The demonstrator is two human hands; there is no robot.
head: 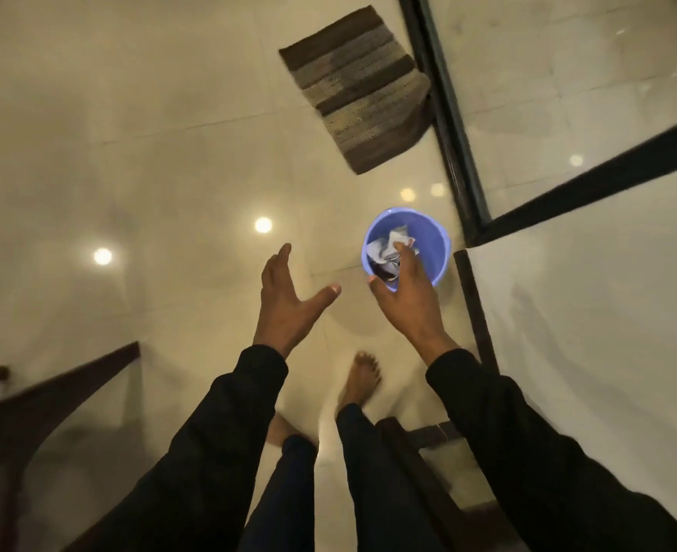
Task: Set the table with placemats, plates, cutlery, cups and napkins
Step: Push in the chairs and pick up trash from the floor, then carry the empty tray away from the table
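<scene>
- Left hand point(285, 296) is out in front over the pale tiled floor point(149, 153), fingers straight and held together, thumb splayed wide to the side. It grips nothing and touches nothing.
- Right hand point(402, 290) is stretched forward over the blue bucket point(432, 243), seen from the back, fingers spread and loosely extended, thumb out to the left.
- The right fingertips point(402, 249) overlap the crumpled pale paper or cloth point(380, 249) lying inside the bucket; whether they actually touch it or only hang above it, I cannot tell. No pinch or curl round anything shows, so the hand reads as spread and holding nothing.
- The bucket stands on the floor just beside the dark frame point(446, 113) of a glass partition, with the crumpled wad heaped in its bottom.
- No placemat, plate, cutlery or cup is on show here; the only napkin-like stuff is that wad in the bucket.
- Both arms wear dark sleeves point(217, 432), and a bare foot point(362, 380) is planted on the tiles between them, near the bucket.
- A striped brown mat point(354, 87) lies on the floor well beyond the bucket, its edge against the dark frame.
- Dark wooden furniture point(49, 396) cuts in at the lower left, blurred.
- Round light reflections point(263, 225) glint on the glossy tiles.
</scene>
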